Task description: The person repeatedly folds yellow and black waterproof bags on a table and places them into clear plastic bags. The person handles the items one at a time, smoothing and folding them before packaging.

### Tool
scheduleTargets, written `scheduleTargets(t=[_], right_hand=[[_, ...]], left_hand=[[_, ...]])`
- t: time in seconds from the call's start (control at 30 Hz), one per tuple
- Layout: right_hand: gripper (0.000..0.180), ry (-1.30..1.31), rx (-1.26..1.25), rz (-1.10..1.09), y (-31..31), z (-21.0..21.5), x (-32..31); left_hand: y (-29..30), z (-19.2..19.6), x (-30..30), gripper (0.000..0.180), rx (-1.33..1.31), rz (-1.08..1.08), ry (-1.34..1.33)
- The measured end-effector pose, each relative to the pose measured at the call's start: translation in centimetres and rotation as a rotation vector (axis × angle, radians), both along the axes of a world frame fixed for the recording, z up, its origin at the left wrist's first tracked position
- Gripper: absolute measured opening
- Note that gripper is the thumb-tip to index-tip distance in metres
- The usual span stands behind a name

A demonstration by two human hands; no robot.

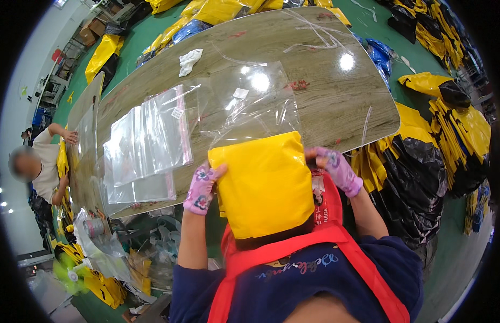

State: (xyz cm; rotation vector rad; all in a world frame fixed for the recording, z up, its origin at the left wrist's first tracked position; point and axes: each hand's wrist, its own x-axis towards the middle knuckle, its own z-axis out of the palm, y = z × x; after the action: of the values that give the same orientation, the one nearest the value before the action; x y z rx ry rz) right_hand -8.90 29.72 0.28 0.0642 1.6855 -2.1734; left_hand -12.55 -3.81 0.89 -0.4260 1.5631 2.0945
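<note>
A folded yellow sheet with a glossy, plastic-like surface (263,185) is held up between my two hands, above the table's near edge and in front of my red apron. My left hand (204,185), in a purple flowered fingerless glove, grips its left side with the thumb on the front. At its upper right side is my right hand (331,166) in a matching glove, fingers curled at the edge. A clear plastic bag (255,102) lies flat just beyond the yellow sheet. Left of it rests a stack of clear bags (147,140).
The wood-patterned table (336,81) carries a crumpled white cloth (190,62) and loose clear strips. Yellow and black folded sheets (406,177) hang or pile at my right. A co-worker (45,167) sits at the table's left end. A green fan (71,273) stands at lower left.
</note>
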Motion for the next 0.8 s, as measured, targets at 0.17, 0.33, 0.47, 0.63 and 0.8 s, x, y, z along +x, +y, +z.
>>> scheduleTargets(t=[0.17,0.33,0.47,0.63,0.8], right_hand=[[0.028,-0.023,0.276,-0.211,-3.3,-1.5,-0.1],[0.031,-0.130,0.019,-0.350,-3.9,-1.1,-0.5],[0.043,-0.112,-0.059,-0.106,-4.3,0.3,1.4],[0.042,-0.109,0.184,-0.215,-3.6,1.9,2.2],[0.037,-0.062,0.184,-0.062,-1.7,-1.2,1.6]], left_hand=[[5.2,0.1,3.8,0.025,-0.531,0.340,0.482],[5.2,0.3,9.1,0.034,-0.493,0.199,0.492],[4.8,-1.4,10.4,0.035,-0.598,0.184,0.374],[2.5,-0.2,7.9,0.022,-0.939,-0.369,0.515],[2.7,0.7,2.8,0.022,-0.747,-0.073,0.553]])
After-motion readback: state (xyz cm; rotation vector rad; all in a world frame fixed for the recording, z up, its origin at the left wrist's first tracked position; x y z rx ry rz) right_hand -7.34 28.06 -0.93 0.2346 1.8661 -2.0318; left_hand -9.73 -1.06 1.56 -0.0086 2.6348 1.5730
